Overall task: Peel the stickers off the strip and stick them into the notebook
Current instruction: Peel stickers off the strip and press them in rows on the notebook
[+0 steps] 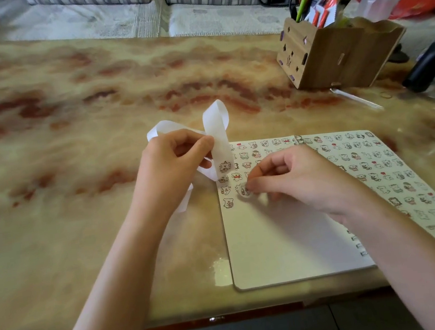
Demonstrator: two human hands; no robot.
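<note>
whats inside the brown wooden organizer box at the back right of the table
The brown wooden organizer box holds upright pens and markers: green, red, orange and yellow ones rise above its rim. Their lower halves and anything at the bottom are hidden by the box walls.

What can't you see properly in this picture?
- Head view: the sticker under the right hand is blurred and half covered by fingertips.
- Part of the strip is hidden behind the left hand.
- The notebook spiral is hidden by the right forearm.
- Pen holder contents are blurry.
</note>
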